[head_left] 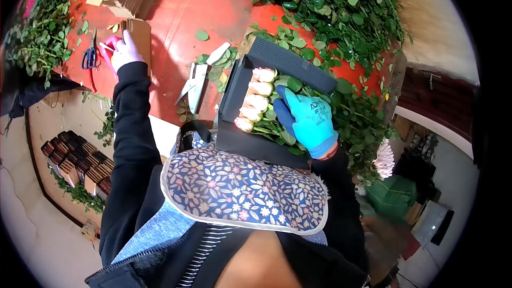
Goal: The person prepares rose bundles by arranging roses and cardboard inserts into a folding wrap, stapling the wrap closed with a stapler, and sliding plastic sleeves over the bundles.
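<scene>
My right hand [312, 119], blue-gloved, lies over the stems of pink-and-cream roses [257, 101], placed in black corrugated board [290, 61] on the red surface [186, 13]. My left hand [127, 52] is at brown cardboard [143, 40]. Grip of either: cannot tell.

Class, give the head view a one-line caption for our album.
Blue-gloved right hand beside a row of roses; left hand near cardboard on a red table.

Five rose heads [256, 102] in one row; one left hand [127, 51]; one right hand [306, 115]; one blue glove [316, 122].
</scene>
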The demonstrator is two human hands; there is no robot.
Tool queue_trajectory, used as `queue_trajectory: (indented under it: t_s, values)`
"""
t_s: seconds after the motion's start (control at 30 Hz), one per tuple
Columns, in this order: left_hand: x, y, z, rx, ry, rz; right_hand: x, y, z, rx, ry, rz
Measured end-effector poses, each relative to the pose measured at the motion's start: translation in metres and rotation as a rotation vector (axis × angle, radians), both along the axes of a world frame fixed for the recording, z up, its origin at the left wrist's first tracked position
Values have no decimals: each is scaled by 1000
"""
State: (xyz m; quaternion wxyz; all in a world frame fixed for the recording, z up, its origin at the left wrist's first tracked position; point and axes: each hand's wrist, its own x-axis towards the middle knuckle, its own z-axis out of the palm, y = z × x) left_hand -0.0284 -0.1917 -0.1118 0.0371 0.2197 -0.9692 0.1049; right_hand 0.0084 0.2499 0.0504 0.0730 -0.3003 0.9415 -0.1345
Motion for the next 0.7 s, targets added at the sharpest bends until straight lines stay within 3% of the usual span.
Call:
queue_trajectory:
  t_s: [0.27,0.3,0.33,0.37,0.4,0.43,0.5,0.57,0.63,0.7]
  values:
    - [12,-11,23,430,228,5,1,1,5,-7,-41,-35]
    - [13,-13,30,469,236,-33,0,1,3,-109,2,-15]
    - [13,-14,37,669,291,-68,-1,1,3,-212,45,1]
    - [10,-18,28,1124,383,-88,-1,-1,10,-213,48,-12]
    - [10,4,50,1368,379,-151,-3,-7,26,-224,-170,-114]
    - [13,37,82,1613,364,-217,-1,-9,34,-238,-387,-220]
    - [22,79,116,1680,211,-288,-1,-3,30,-268,-500,-284]
    - [26,76,104,1855,75,-385,-1,4,20,-534,-384,-188]
    - [32,80,94,2045,-133,-427,1,12,15,-512,-406,-282]
    - [45,105,73,2165,-254,-425,1,21,9,-148,-235,-157]
